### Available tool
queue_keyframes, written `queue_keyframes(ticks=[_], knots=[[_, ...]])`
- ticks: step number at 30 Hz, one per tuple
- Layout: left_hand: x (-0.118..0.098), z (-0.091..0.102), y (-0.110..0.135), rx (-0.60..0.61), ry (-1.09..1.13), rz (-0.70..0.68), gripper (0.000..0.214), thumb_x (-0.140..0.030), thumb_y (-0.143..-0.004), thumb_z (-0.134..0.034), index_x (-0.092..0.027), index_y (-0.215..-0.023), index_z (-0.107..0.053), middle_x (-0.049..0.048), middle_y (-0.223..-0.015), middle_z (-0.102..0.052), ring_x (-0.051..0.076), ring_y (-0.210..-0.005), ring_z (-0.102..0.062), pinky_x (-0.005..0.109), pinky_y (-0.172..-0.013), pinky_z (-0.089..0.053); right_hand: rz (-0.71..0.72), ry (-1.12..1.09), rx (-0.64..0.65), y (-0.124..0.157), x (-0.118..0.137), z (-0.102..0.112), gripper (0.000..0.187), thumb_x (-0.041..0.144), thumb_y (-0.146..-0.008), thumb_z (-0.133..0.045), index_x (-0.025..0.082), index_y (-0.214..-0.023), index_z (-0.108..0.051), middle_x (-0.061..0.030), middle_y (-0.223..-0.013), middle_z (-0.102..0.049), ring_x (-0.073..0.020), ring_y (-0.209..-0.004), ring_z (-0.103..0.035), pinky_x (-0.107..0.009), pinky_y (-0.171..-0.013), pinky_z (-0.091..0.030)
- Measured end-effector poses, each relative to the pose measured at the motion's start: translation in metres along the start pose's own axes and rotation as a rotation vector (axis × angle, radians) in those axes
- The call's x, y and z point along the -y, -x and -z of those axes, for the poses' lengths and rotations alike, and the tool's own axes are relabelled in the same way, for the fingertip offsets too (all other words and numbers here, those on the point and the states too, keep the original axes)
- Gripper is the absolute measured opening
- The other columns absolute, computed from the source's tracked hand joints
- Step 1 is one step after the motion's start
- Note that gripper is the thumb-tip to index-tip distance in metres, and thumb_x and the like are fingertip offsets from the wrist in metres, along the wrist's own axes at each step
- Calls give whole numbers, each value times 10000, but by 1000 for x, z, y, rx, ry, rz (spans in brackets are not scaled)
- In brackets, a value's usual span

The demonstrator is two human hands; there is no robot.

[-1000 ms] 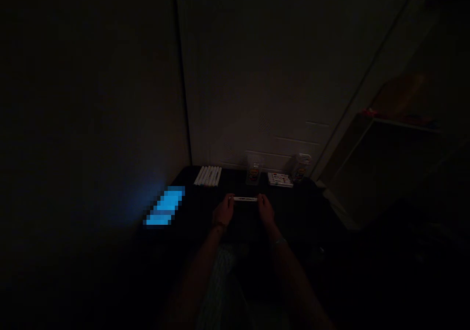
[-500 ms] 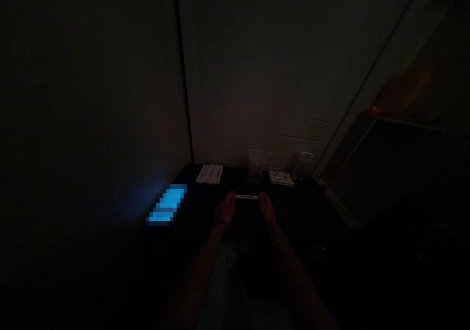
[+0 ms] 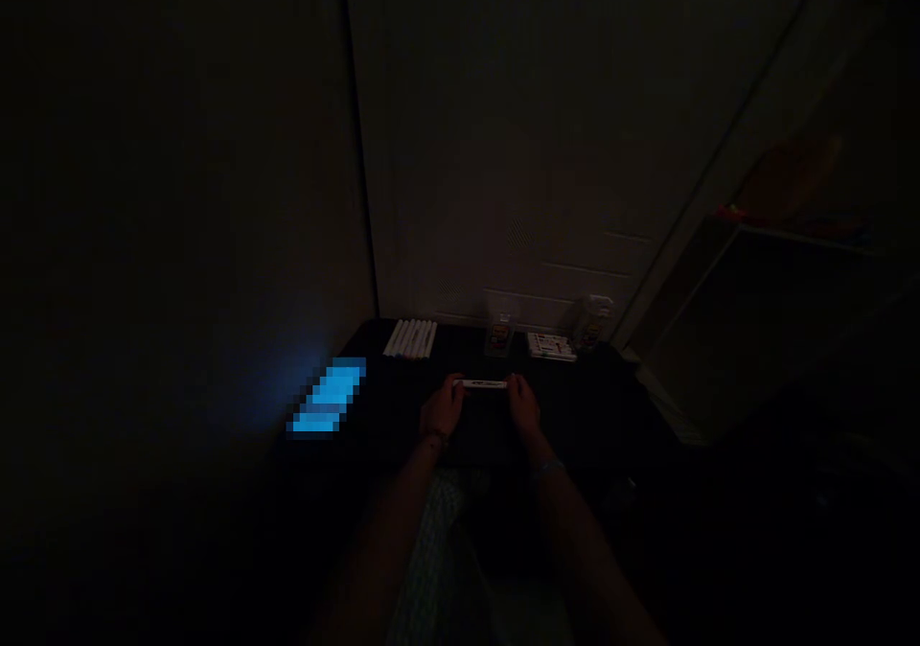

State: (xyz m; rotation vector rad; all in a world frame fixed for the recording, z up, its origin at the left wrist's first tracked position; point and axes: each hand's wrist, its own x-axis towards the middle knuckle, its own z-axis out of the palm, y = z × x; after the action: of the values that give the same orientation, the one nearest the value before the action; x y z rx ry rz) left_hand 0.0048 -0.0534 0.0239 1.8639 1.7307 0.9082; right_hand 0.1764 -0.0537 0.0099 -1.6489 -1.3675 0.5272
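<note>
The room is very dark. My left hand point(image 3: 440, 409) and my right hand point(image 3: 522, 405) each pinch one end of a white marker pen point(image 3: 483, 384), held level above a black table point(image 3: 589, 397). Both hands are closed on the pen. A row of several white markers point(image 3: 410, 338) lies at the table's far left edge. Far of my hands stand a clear cup point(image 3: 498, 332) and a second container point(image 3: 592, 325), with a flat printed packet point(image 3: 551, 346) between them.
A glowing blue screen point(image 3: 328, 398) lies at the table's left edge. A pale wall and door rise directly behind the table. A dark cabinet point(image 3: 776, 320) stands to the right. My striped clothing shows below my forearms.
The hands and pen have barely shifted in the picture; the view has tilted slightly. The grip on the pen is the same.
</note>
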Motion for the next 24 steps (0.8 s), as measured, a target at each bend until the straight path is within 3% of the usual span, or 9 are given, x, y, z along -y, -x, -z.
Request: queue_keyframes(ticks=[10, 24], knots=[[2, -1, 0, -28, -63, 12, 407, -527, -796, -231, -282, -1031, -455, 7, -871, -611, 136, -789, -557, 217, -626, -344, -19, 16, 24, 1, 2, 1, 402, 506, -799, -225, 264, -877, -536, 20, -801, -576, -135, -719, -512, -224, -658, -356], [-3, 5, 3, -7, -35, 24, 401, -538, -790, -236, -277, -984, -471, -12, -812, -610, 119, -740, -557, 197, -580, -321, 6, 1, 32, -1, -2, -1, 395, 484, -809, -219, 261, -898, -532, 28, -867, -573, -123, -773, -510, -210, -684, -357]])
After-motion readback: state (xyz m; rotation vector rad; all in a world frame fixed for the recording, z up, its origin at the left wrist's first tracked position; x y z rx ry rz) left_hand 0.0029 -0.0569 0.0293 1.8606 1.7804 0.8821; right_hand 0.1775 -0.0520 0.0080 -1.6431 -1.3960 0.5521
